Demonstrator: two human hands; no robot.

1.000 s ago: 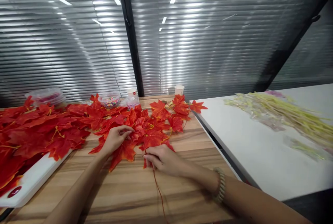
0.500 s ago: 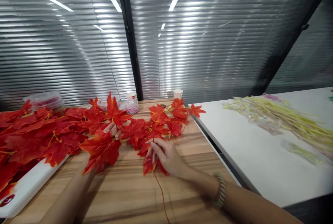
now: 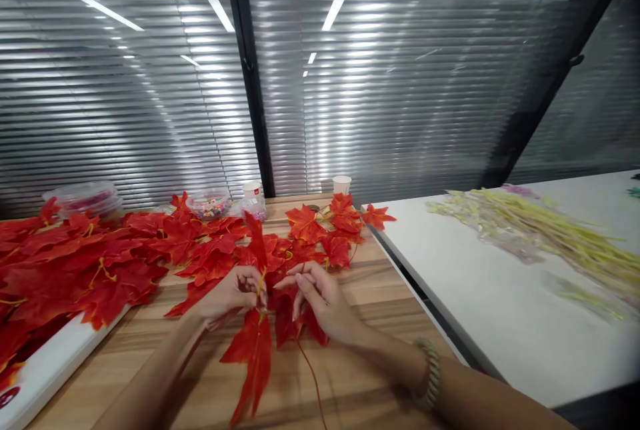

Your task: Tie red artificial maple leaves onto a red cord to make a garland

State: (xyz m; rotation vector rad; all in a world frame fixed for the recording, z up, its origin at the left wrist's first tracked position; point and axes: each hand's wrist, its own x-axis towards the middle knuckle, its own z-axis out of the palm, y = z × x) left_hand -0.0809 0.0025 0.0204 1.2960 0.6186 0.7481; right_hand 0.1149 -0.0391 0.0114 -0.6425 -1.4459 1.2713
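Note:
My left hand [image 3: 229, 298] pinches a pair of red artificial maple leaves [image 3: 254, 350] by their yellow stem. One leaf points up past the fingers and the other hangs below. Close by on the right, my right hand [image 3: 324, 302] has thumb and forefinger pressed together on a thin reddish-brown cord [image 3: 314, 377], which trails down toward the table's near edge. More red leaves [image 3: 286, 319] lie under and beside the right fingers. Behind the hands a cluster of red leaves [image 3: 306, 224] spreads across the wooden table [image 3: 370, 310].
A large pile of red leaves [image 3: 55, 270] covers the left side, partly over a white long object [image 3: 65, 363]. Tubs of beads [image 3: 209, 205], a clear container [image 3: 85, 198] and paper cups [image 3: 342, 185] stand behind. Rightward, a white table [image 3: 425, 243] bears yellow stems [image 3: 550, 223].
My left hand has moved right and nearer, from the leaf pile to beside my right hand, carrying the leaf pair. The right hand has barely moved.

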